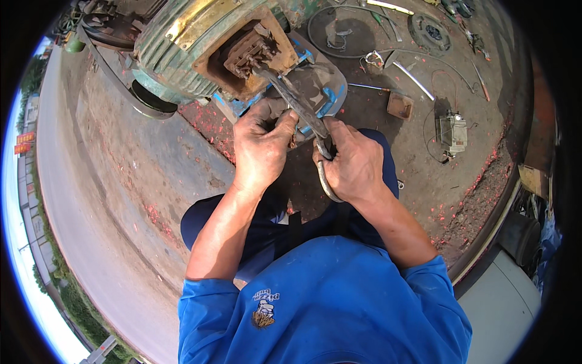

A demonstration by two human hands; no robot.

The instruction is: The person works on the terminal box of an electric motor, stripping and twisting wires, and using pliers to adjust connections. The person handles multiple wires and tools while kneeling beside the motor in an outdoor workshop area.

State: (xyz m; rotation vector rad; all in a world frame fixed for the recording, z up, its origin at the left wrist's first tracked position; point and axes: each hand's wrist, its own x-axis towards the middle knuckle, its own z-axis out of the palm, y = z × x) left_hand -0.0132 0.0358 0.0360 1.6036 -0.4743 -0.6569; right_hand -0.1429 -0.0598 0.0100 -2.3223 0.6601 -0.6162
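A big green electric motor (176, 67) stands before me, its rusty square terminal box (203, 60) open toward me. Rusty terminals (250, 51) show inside. From the box a thick, dirty dark cable (297, 102) runs down between my hands. My right hand (357, 162) is closed around its lower part, where a bent end (326, 181) hangs below the fingers. Left of the cable, my left hand (262, 145) is closed, thumb and forefinger pinched together close to it. What that pinch holds is too small and covered to make out. A blue-marked metal base (335, 85) lies beneath.
On the ground to the right are a rusty square cover (400, 105), a grey box-shaped device (452, 132) with thin leads, a white rod (414, 80) and a round metal part (429, 31). A road (66, 182) runs along the left.
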